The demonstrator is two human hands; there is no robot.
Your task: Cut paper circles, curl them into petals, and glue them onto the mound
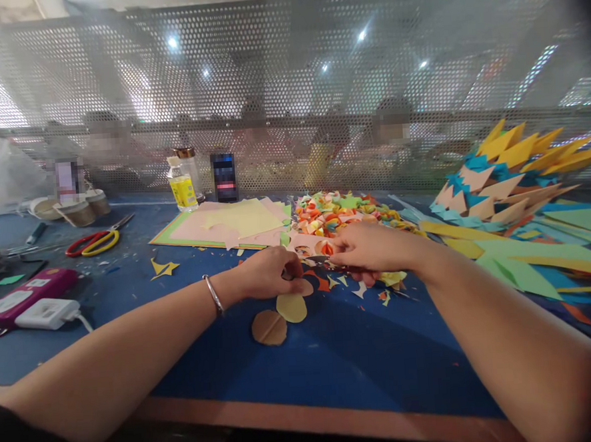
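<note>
My left hand (271, 272) is closed in a pinch on a small pale paper piece (305, 287) just above the blue table (333, 352). My right hand (370, 250) is closed too, gripping what looks like scissors (322, 259) whose blade points at that paper. Two cut paper circles, one yellow (291, 308) and one brown (269, 328), lie on the table just in front of my left hand. A heap of small folded coloured paper pieces (345, 214) sits right behind both hands. A silver bracelet is on my left wrist.
Sheets of pastel paper (226, 225) lie at the back left, by a glue bottle (183, 188). Red and yellow scissors (96, 241) and a white power strip (45, 313) lie left. Pointed paper offcuts (519, 194) pile on the right. A perforated screen (287, 81) backs the table, people behind it.
</note>
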